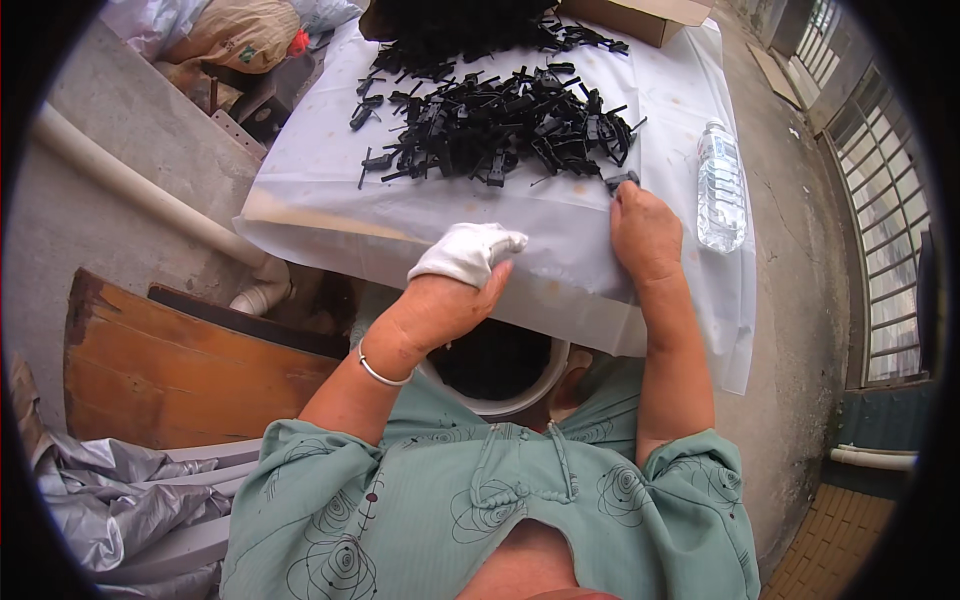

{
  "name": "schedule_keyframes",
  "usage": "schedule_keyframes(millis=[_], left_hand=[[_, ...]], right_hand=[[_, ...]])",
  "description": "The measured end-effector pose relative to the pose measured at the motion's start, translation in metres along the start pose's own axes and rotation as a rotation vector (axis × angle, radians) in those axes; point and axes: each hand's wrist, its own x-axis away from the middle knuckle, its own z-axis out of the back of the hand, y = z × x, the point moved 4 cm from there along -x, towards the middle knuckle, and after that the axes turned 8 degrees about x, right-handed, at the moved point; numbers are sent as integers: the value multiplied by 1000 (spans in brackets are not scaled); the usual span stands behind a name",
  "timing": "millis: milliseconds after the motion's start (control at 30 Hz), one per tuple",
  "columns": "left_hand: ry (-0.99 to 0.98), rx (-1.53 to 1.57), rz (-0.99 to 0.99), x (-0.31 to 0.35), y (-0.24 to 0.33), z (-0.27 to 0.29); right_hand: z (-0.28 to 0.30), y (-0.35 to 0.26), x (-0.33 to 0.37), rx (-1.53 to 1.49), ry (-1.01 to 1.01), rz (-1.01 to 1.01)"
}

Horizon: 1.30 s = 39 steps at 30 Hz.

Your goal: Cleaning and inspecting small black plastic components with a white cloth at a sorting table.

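Note:
A loose pile of small black plastic parts (pixel 500 125), each with a thin stem, lies on the table covered in white plastic sheeting (pixel 400 215). At the pile's near right edge, my right hand (pixel 647 232) pinches one black plastic part (pixel 622 182) between thumb and fingertips. My left hand (pixel 465 262) hovers over the table's front edge, a white glove on its fingers and the thumb bare. Its fingers are curled together, and whatever they may hold is hidden. Below it, a white bucket (pixel 505 408) with dark contents stands between my knees, partly covered by the sheeting.
A clear water bottle (pixel 720 190) lies on the table's right side. More black parts and a cardboard box (pixel 640 18) are at the far end. To the left are a pale pipe (pixel 150 185), an orange-brown wooden board (pixel 180 365) and silver sheeting (pixel 130 500).

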Motion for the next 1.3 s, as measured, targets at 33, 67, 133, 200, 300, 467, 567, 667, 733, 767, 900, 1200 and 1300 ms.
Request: schedule_keyframes(millis=[33, 67, 133, 200, 300, 467, 567, 667, 733, 767, 900, 1200, 1300], left_hand=[[20, 255, 195, 2, -11, -6], [40, 510, 388, 4, -20, -12], [92, 807, 563, 6, -28, -19], [137, 1113, 735, 8, -37, -31], [247, 1823, 808, 7, -39, -46], [230, 1771, 612, 3, -34, -42], [190, 1264, 482, 0, -18, -32], [112, 1266, 452, 2, -10, -29], [94, 1278, 422, 3, -7, -31], [98, 1278, 421, 4, -6, -32], [169, 1086, 426, 6, -7, -27], [279, 261, 102, 6, 0, -18], [275, 480, 179, 8, -5, -15]], right_hand=[[-1, -4, 2, -79, 46, 68], [1, -8, 4, -159, 92, 137], [11, -14, 14, -389, 45, 167], [19, -25, 27, -818, -131, 155], [27, -49, 40, -969, -140, 411], [39, -57, 41, -828, -189, 437], [51, -63, 45, -881, 73, 422], [30, -57, 43, -1088, -82, 125], [25, -57, 42, -1122, -202, 83], [20, -58, 43, -1153, -323, 40], [22, -60, 42, -1211, -408, 131], [8, -68, 49, -1117, -212, 216], [10, -71, 52, -1087, -391, 215]])
